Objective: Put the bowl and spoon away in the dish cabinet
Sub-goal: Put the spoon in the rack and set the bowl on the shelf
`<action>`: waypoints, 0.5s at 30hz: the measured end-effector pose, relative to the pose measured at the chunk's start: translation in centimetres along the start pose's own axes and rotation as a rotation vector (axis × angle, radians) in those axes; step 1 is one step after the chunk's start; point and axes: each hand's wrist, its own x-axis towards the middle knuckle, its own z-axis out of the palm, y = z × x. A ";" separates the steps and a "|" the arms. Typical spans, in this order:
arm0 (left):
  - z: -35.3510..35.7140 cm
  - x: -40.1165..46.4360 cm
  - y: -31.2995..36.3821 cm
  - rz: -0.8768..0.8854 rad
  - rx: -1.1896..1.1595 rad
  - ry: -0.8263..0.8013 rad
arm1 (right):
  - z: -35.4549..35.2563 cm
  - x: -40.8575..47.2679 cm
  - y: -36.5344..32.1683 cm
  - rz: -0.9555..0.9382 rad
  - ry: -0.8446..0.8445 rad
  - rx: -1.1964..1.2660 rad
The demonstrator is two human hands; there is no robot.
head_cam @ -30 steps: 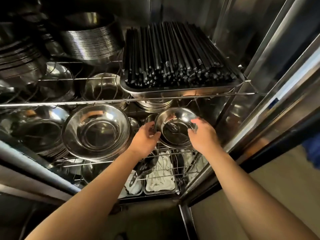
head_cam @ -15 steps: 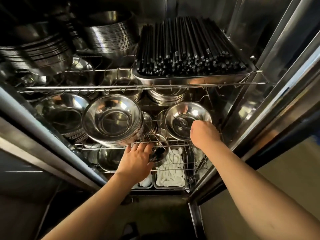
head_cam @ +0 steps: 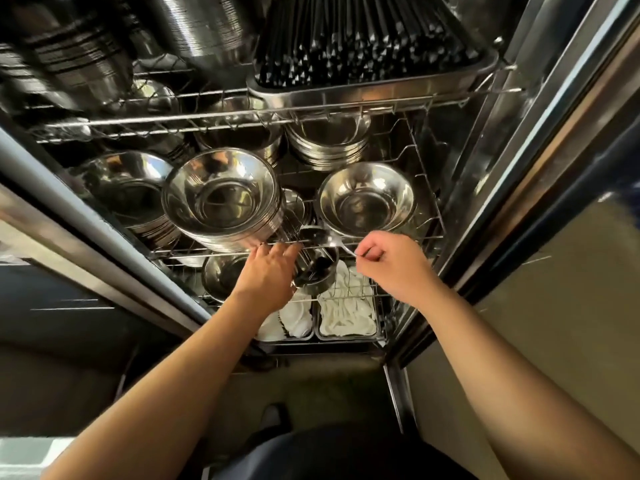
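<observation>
A shiny steel bowl (head_cam: pixel 366 199) sits on the right side of the middle wire rack (head_cam: pixel 429 188) inside the dish cabinet. My right hand (head_cam: pixel 393 263) is in front of that rack, just below the bowl, pinching the handle of a steel spoon (head_cam: pixel 334 241) whose head points left toward a round steel holder (head_cam: pixel 317 268). My left hand (head_cam: pixel 268 273) rests against that holder and the rack's front wire, fingers curled round the holder's side. The holder contains dark utensils.
A tall stack of steel bowls (head_cam: pixel 221 199) stands left of the placed bowl, with more stacks behind. A tray of black chopsticks (head_cam: pixel 363 39) fills the upper shelf. White spoons lie in bins (head_cam: pixel 346 315) on the bottom shelf. The open cabinet door frame (head_cam: pixel 519 161) runs along the right.
My right hand has lifted the spoon out of the bowl and drawn it down to the rack's front. My left hand has moved up onto the utensil holder. The camera has tilted downward.
</observation>
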 end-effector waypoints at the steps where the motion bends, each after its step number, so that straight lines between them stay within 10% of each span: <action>1: 0.0 0.0 0.0 0.003 0.008 -0.003 | 0.4 -0.6 0.6 0.010 -0.025 0.008; 15: 1.8 -0.7 -0.1 0.022 -0.009 0.090 | 8.9 3.3 4.1 0.294 -0.139 -0.212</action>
